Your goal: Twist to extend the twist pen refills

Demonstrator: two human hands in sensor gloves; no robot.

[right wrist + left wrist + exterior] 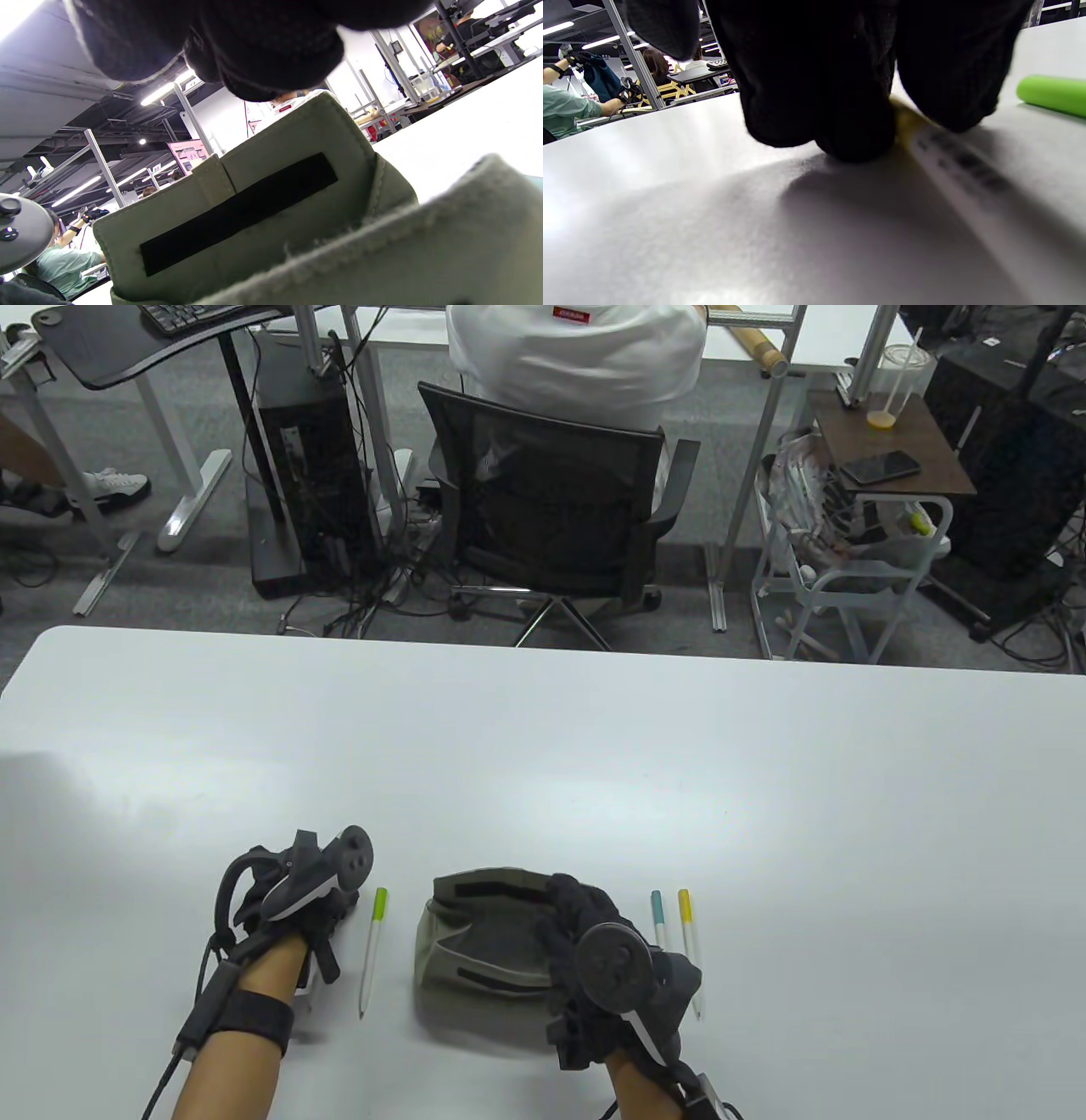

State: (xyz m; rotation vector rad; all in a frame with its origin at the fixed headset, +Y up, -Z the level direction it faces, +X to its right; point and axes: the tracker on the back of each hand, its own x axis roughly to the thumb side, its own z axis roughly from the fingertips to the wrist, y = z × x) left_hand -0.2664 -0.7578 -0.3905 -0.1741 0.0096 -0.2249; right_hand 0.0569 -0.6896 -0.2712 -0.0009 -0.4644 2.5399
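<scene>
resting at the pencil pouch (479, 942), the right hand (594, 937) lies over the pouch's right side near its open flap, fingers curled at the opening, though whether they pinch fabric or a pen inside i cannot tell. left of the pouch, the left hand (293, 899) presses down on the table (543, 746), and the left wrist view shows its fingertips (857, 140) on a white pen with a yellowish end (950, 169), pinning or starting to pick it up; a firm grip is not visible. just left of the pouch lies the green-capped pen (372, 950), and just right of the pouch lie the teal-capped pen (658, 918) and the yellow-capped pen (689, 946), side by side and partly behind the right hand's tracker. judging by this, pens are being taken out and laid ready, so twisting has hardly begun. to do it well, the left hand should lift its pen clear of the table, the right hand should leave the pouch and take the coloured end, and the two should turn against each other until the tip shows, keeping the barrel straight.
</scene>
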